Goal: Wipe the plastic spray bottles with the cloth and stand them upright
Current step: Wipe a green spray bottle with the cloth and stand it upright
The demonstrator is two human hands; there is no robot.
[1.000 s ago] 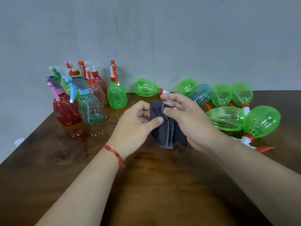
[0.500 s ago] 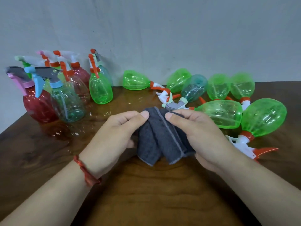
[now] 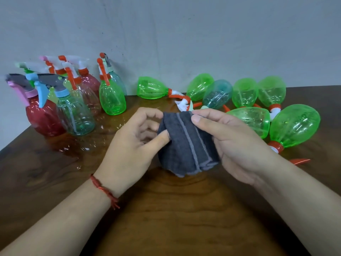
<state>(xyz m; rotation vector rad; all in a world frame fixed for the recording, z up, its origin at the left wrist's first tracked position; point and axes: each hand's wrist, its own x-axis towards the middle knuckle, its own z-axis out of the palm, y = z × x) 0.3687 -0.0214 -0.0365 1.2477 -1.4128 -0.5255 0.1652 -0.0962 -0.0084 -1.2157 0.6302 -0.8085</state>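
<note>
Grip: the left hand (image 3: 129, 145) pinches the left fold of the cloth (image 3: 186, 143) between thumb and fingertips. The right hand (image 3: 234, 143) pinches its upper right corner, thumb on the near face.
Cloth: dark grey, folded, with a paler hem stripe. It is held off the table (image 3: 166, 218) and hangs between the two hands.
Hidden: most of the right fingers sit behind the cloth. The neck of the green bottle (image 3: 252, 119) just right of the grip is behind the right hand. The spray head of the teal bottle (image 3: 217, 94) beyond the grip is partly covered by the right fingertips.
Hard to make out: the upright bottles (image 3: 75, 117) far left of the grip overlap, so the back row cannot be counted, and their heads are blurred.
Cut off: both forearms run out at the bottom of the view.
On their sides: the lying bottles (image 3: 151, 88) spread beyond and right of the grip. The big green bottle (image 3: 295, 124) is farthest right, its orange trigger tip showing past the right wrist.
Edges: the table's left edge slants away left of the grip, with the red bottle (image 3: 44, 119) near it. The far edge meets the wall (image 3: 184, 34) just behind the lying bottles.
Open room: bare wood nearer than the grip, between the forearms, and a strip between the left hand and the upright bottles.
Wrist: a red thread (image 3: 103, 189) is tied round the left one.
</note>
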